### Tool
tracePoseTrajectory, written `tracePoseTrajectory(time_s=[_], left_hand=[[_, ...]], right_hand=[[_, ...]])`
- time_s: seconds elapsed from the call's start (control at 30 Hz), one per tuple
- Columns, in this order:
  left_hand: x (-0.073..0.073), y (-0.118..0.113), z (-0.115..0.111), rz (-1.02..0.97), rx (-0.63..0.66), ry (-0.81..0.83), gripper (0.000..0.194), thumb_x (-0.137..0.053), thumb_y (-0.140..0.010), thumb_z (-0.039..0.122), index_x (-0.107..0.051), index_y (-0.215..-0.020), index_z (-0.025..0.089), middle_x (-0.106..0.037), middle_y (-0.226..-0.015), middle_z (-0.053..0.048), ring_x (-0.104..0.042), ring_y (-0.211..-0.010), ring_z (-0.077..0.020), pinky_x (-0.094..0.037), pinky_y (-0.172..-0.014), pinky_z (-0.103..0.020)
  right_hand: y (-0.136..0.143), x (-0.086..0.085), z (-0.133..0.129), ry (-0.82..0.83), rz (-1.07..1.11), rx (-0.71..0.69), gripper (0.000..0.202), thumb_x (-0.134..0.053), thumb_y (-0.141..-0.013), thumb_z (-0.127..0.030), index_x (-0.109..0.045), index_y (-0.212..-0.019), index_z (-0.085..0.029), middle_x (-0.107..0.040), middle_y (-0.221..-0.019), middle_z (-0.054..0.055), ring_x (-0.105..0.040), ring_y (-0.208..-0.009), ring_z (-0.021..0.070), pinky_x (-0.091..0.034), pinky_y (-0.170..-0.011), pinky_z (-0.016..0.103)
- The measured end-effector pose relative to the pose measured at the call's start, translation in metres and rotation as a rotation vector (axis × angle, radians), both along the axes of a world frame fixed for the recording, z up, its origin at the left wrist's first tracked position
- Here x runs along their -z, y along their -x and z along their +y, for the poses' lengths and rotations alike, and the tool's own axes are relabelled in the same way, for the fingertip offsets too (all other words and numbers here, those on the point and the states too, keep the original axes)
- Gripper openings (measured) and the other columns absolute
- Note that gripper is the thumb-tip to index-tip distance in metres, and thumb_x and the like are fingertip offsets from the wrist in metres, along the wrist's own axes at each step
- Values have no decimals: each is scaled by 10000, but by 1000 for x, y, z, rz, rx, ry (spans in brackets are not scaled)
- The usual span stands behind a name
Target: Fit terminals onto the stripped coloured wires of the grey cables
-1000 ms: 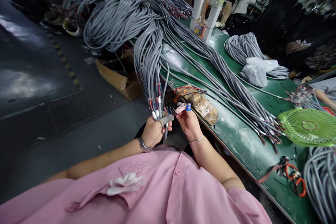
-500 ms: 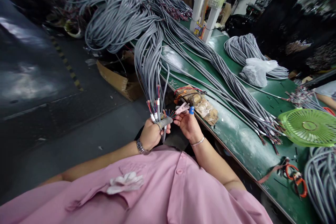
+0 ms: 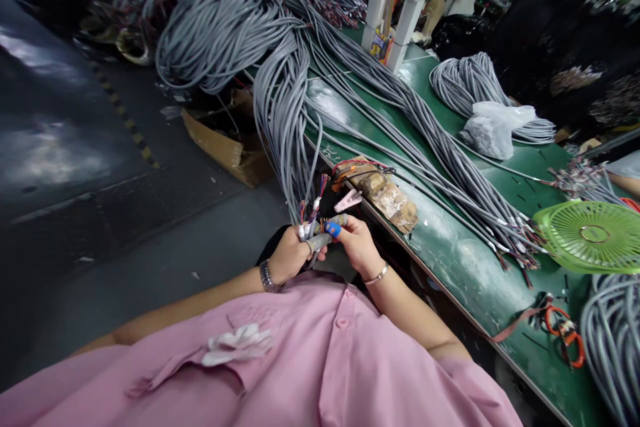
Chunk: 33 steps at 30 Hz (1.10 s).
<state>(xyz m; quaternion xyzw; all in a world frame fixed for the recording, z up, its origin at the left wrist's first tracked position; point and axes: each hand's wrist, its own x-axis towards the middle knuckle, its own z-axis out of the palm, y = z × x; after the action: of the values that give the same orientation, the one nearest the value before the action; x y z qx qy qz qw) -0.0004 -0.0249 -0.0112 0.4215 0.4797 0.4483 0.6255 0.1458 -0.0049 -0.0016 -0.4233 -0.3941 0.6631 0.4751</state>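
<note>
My left hand [image 3: 290,255] is closed around the ends of several grey cables [image 3: 285,113] hanging over the table edge. White bands and coloured wires [image 3: 323,187] stick up above its fingers. A grey cover sits on its thumb. My right hand [image 3: 361,250], with a blue cover on the thumb and a greyish one on a finger, meets the left in a pinch at the thin wires [image 3: 321,224]. Just beyond the fingers, a pale pink clip [image 3: 349,200] juts from the table edge beside a taped wooden block [image 3: 390,200].
The green table [image 3: 463,260] runs along my right, with long grey cables across it. A green fan [image 3: 593,235], orange-handled scissors [image 3: 565,333] and a plastic bag [image 3: 493,130] lie there. An open cardboard box [image 3: 220,147] stands on the floor. Another person's arm [image 3: 625,183] shows far right.
My right hand has moved left, away from the pink clip, and its fingers have closed at the wires by my left hand. The coloured wire ends have shifted and tilted to the right.
</note>
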Motion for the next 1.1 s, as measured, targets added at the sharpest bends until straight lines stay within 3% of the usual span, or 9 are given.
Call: tracePoseTrajectory(time_s=[0.1,0.23,0.33,0.47,0.67,0.83,1.1], left_hand=[[1,1,0,-24,22,12,163,-725,-706,278,-638,-670,145,-627,-529,-23,-556,-416,-118,-334,-384,-205],[2,0,3,-138,-54,24,143,-708,-725,268,-642,-731,142,-621,-532,-12,-555,-414,-115,-313,-372,-199],[4,-2,3,-187,-120,37,150,-711,-722,261,-645,-778,139,-632,-545,-13,-564,-419,-121,-308,-363,-198],[2,-2,3,-208,-155,48,158,-708,-721,273,-645,-763,135,-633,-551,-16,-568,-429,-118,-321,-364,-196],[-16,-4,3,-286,-188,94,178,-726,-679,282,-652,-723,126,-619,-530,-14,-545,-422,-103,-332,-359,-185],[-28,-13,9,-356,-189,110,154,-731,-659,245,-650,-712,126,-628,-538,-12,-543,-418,-100,-325,-352,-181],[-22,-12,18,-341,-167,118,139,-717,-679,241,-643,-687,123,-614,-510,-11,-536,-392,-98,-274,-338,-180]], right_hand=[[-2,-3,2,-4,-19,-37,231,-797,-653,-376,-680,-708,-185,-613,-598,-32,-498,-544,98,-415,-558,241],[1,-3,3,9,-68,36,238,-795,-652,-380,-682,-696,-175,-618,-620,-23,-503,-565,95,-410,-549,230],[2,1,2,24,-53,66,244,-802,-648,-371,-690,-728,-169,-638,-672,-11,-530,-604,103,-428,-561,230],[-5,12,3,54,77,-2,268,-809,-660,-379,-693,-789,-174,-640,-715,-12,-527,-603,92,-459,-595,233],[-17,15,21,210,325,17,476,-635,-757,-624,-678,-883,-167,-637,-779,15,-536,-608,92,-512,-598,238],[-10,7,33,63,306,55,410,-616,-807,-580,-666,-892,-182,-635,-811,16,-533,-629,91,-507,-604,224],[-7,28,36,-98,155,188,544,-462,-850,-671,-683,-857,-174,-608,-698,17,-537,-621,111,-486,-616,237]])
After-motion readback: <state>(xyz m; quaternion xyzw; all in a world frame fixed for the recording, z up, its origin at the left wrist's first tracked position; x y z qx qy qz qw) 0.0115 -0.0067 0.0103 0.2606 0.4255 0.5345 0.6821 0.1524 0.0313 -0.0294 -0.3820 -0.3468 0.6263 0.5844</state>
